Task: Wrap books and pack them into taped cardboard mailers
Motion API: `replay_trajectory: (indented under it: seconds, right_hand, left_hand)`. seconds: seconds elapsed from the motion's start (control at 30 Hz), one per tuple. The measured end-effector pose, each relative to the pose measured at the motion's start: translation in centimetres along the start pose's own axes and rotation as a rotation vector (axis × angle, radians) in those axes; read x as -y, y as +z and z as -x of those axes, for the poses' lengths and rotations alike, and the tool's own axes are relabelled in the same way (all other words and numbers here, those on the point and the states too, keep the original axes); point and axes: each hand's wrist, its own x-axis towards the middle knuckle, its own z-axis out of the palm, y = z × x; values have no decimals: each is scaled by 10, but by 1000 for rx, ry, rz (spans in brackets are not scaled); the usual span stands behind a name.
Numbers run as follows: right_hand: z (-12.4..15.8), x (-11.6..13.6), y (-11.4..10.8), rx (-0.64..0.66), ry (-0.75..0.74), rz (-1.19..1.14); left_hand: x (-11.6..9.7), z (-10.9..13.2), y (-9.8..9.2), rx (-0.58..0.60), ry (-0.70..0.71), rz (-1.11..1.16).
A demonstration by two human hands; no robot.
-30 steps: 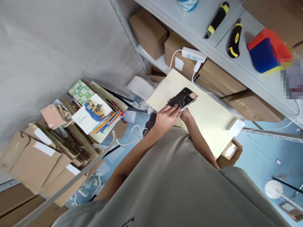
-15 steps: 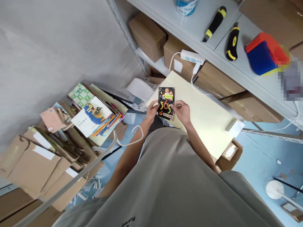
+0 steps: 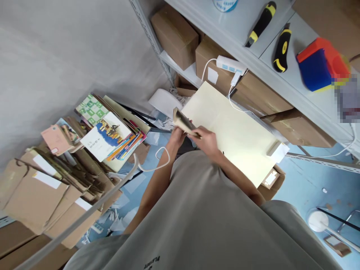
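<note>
A small thick book (image 3: 183,120) is held up over the near left edge of the cream tabletop (image 3: 239,138), tilted so that its page edges face me. Around its lower left end my left hand (image 3: 178,135) is closed, partly hidden by the book. My right hand (image 3: 206,140) grips the lower right end, fingers pressed on it. The book's front cover is turned out of sight.
Left stand piled books (image 3: 107,135) and flattened cardboard (image 3: 42,191). A grey shelf (image 3: 244,48) ahead bears two utility knives (image 3: 282,48) and a red-blue object (image 3: 323,63); a power strip (image 3: 229,64) hangs below. A white bent tube (image 3: 84,213) crosses the lower left.
The book has turned from its black "365" cover facing me to its edge, and moved slightly left. My right hand has shifted left with it.
</note>
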Motion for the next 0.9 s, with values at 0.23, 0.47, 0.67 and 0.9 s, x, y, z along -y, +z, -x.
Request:
replay_trajectory:
  seconds: [0.23,0.47,0.67,0.9]
  right_hand:
    - [-27,-65,-36,-229,253,-498]
    - [-5,-41,-57,-255,53,-564]
    - [8,-47,-55,-290,119,-514]
    - [6,-63,-59,-261,251,-546]
  left_hand:
    - [2,-43,6,-3,-116,125]
    - [-36,-36,2,-16,408,-222]
    - [-38,-25,-2,102,254,-38]
    - [-29,-21,-8,276,80,-60]
